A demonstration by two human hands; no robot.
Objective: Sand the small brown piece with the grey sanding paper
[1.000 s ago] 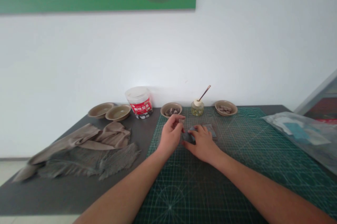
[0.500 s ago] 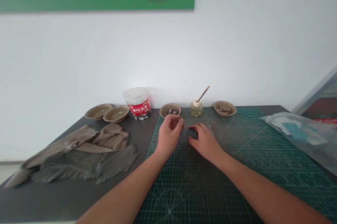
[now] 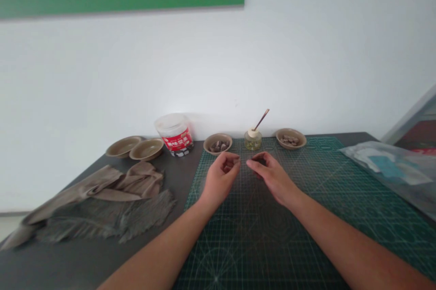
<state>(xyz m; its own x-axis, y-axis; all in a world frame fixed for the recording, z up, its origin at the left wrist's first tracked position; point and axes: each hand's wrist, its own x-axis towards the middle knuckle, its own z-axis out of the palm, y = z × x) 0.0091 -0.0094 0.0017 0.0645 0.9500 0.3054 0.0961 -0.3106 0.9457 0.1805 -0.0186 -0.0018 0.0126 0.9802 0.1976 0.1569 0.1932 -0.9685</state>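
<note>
While the left hand (image 3: 221, 175) and right hand (image 3: 270, 174) curl half-closed over the green mat (image 3: 245, 253), anything pinched is indistinguishable.

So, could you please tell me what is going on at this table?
A person is working with both bare hands over a green cutting mat. The left hand has its fingers curled towards the thumb; whether it grips anything is unclear. Something dark shows within the right hand, too hidden to name. The hands are apart, with a small glass jar and two bowls of small pieces beyond them.
</note>
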